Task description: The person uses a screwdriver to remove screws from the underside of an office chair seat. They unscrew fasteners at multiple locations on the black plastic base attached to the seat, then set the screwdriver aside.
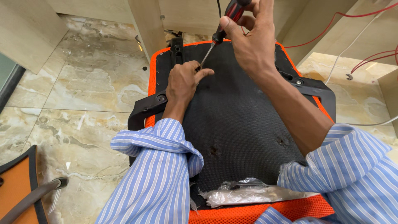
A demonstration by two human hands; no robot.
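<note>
An upturned chair seat (240, 120), black underneath with an orange mesh rim, lies in front of me on the floor. My right hand (251, 37) grips a screwdriver (224, 27) with a red and black handle, its shaft angled down to the seat's far left part. My left hand (184, 81) rests on the black underside with thumb and fingers pinched at the screwdriver's tip; what it pinches is hidden. Two screw holes (214, 150) show in the black cover nearer me. Black armrest brackets (147, 108) stick out at both sides.
Crumpled clear plastic wrap (248, 193) lies on the seat's near edge. Another orange and black chair part (20, 186) sits at the lower left on the marble floor (87, 87). Wooden desk legs (145, 25) stand behind; red and white cables (365, 25) hang at the right.
</note>
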